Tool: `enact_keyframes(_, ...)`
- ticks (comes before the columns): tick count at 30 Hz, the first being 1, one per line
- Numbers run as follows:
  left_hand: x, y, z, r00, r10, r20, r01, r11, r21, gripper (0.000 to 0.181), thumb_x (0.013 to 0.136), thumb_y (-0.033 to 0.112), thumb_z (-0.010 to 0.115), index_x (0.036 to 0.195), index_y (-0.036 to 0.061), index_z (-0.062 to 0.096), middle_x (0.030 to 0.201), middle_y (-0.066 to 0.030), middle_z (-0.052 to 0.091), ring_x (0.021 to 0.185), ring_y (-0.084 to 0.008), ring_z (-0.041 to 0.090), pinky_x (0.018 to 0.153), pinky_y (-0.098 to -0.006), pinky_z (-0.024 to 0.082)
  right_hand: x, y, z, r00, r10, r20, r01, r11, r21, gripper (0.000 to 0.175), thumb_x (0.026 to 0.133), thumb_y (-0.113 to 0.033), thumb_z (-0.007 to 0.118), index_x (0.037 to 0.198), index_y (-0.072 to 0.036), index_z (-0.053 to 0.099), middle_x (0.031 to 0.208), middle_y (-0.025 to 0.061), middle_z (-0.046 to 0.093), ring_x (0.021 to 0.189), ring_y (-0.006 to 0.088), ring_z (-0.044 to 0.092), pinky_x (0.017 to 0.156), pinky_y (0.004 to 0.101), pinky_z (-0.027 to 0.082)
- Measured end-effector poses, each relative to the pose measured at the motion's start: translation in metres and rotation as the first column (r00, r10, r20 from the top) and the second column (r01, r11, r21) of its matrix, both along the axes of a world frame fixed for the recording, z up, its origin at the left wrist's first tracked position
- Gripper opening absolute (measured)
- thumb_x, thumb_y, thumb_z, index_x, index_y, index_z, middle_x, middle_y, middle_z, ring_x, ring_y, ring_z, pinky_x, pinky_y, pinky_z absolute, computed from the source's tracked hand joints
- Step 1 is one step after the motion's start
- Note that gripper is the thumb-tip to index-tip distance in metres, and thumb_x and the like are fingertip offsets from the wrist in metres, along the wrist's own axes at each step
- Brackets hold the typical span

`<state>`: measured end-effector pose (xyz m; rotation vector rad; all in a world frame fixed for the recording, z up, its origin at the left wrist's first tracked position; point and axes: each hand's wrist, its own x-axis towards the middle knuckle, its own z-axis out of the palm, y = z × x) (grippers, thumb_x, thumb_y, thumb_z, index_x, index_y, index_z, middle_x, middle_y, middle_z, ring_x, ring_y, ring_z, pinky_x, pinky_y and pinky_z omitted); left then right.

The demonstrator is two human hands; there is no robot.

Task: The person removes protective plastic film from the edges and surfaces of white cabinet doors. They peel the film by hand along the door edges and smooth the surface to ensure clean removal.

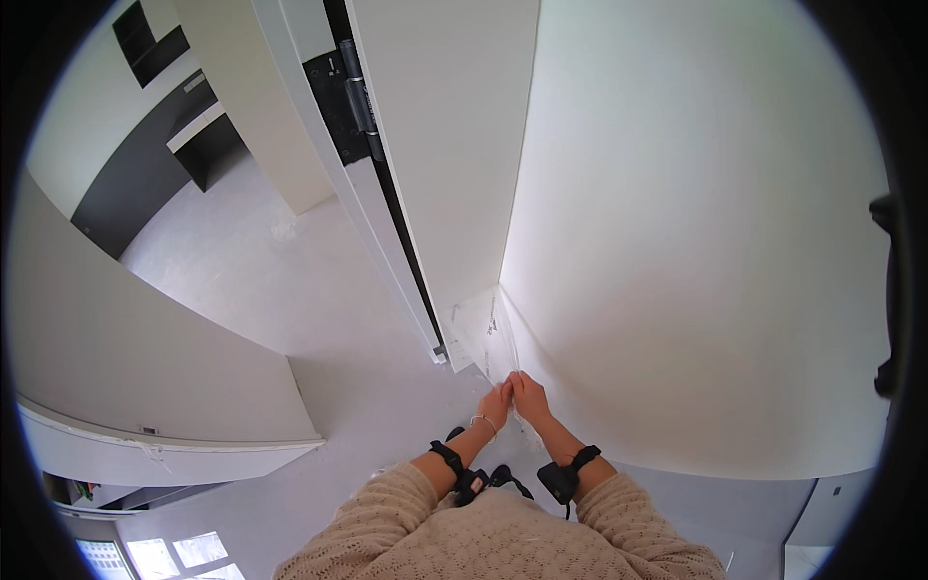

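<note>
A sheet of clear plastic film with printed writing clings to the lower part of the white door panel and gathers to a point at my fingers. My left hand, with a thin bracelet at the wrist, grips the gathered film. Close against it, my right hand pinches the same film. A loose crumpled end hangs below both hands. Black devices are strapped to both wrists.
A black metal door hinge joins the panel to the white frame at upper left. A large white wall or panel surface curves along the right. Another white panel stands left. Dark built-in furniture lies beyond the doorway, over a pale grey floor.
</note>
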<state>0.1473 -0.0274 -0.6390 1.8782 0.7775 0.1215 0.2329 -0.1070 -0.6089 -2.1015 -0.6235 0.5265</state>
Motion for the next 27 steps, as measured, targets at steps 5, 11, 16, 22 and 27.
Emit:
enact_keyframes(5, -0.017, 0.005, -0.012, 0.971, -0.197, -0.134, 0.206, 0.977, 0.057, 0.049, 0.103, 0.049, 0.037, 0.109, 0.0064, 0.061, 0.102, -0.0246, 0.066, 0.099, -0.0435, 0.062, 0.085, -0.0513, 0.048, -0.007, -0.008, -0.008, 0.998, -0.012, -0.059, 0.014, 1.000, 0.022, 0.041, 0.102, -0.038, 0.044, 0.090, -0.003, 0.062, 0.073, 0.0181, 0.064, 0.069, 0.0348, 0.065, 0.068, 0.0408, 0.051)
enact_keyframes(11, -0.029, 0.075, 0.081, 0.939, 0.259, 0.227, -0.327, 0.879, 0.347, 0.077, 0.096, 0.041, 0.060, 0.148, -0.0072, 0.029, 0.152, -0.0297, 0.029, 0.138, -0.0466, 0.030, 0.114, -0.0526, 0.026, 0.012, -0.011, 0.006, 0.986, 0.089, -0.139, -0.082, 0.995, 0.055, 0.042, 0.105, -0.032, 0.042, 0.084, -0.001, 0.062, 0.073, 0.0113, 0.068, 0.070, 0.0247, 0.066, 0.069, 0.0361, 0.051)
enact_keyframes(16, 0.047, 0.173, 0.182, 0.575, 0.101, 0.812, -0.628, 0.690, 0.359, 0.079, 0.098, 0.026, 0.058, 0.152, -0.0085, 0.012, 0.159, -0.0301, 0.010, 0.147, -0.0451, 0.016, 0.119, -0.0474, 0.019, 0.006, -0.010, 0.026, 0.990, 0.075, -0.118, -0.069, 0.996, 0.053, 0.042, 0.105, -0.030, 0.042, 0.080, -0.002, 0.061, 0.072, 0.0097, 0.067, 0.068, 0.0203, 0.064, 0.071, 0.0332, 0.050)
enact_keyframes(22, 0.087, 0.149, 0.119, 0.598, 0.252, 0.760, -0.649, 0.709, 0.275, 0.083, 0.097, 0.026, 0.059, 0.152, -0.0090, 0.009, 0.158, -0.0294, 0.017, 0.143, -0.0466, 0.026, 0.118, -0.0472, 0.023, 0.004, -0.012, 0.037, 0.986, 0.065, -0.151, -0.054, 0.996, 0.074, 0.043, 0.105, -0.033, 0.042, 0.079, -0.003, 0.060, 0.073, 0.0080, 0.066, 0.067, 0.0179, 0.058, 0.070, 0.0313, 0.047)
enact_keyframes(27, 0.043, 0.109, 0.022, 0.901, 0.431, 0.046, -0.432, 0.887, 0.161, 0.081, 0.099, 0.050, 0.049, 0.150, -0.0067, 0.021, 0.154, -0.0275, 0.031, 0.141, -0.0394, 0.036, 0.113, -0.0446, 0.034, 0.008, -0.015, 0.022, 0.984, 0.103, -0.146, -0.110, 0.993, -0.036, 0.044, 0.104, -0.035, 0.042, 0.080, -0.003, 0.061, 0.072, 0.0094, 0.066, 0.067, 0.0219, 0.062, 0.070, 0.0334, 0.049)
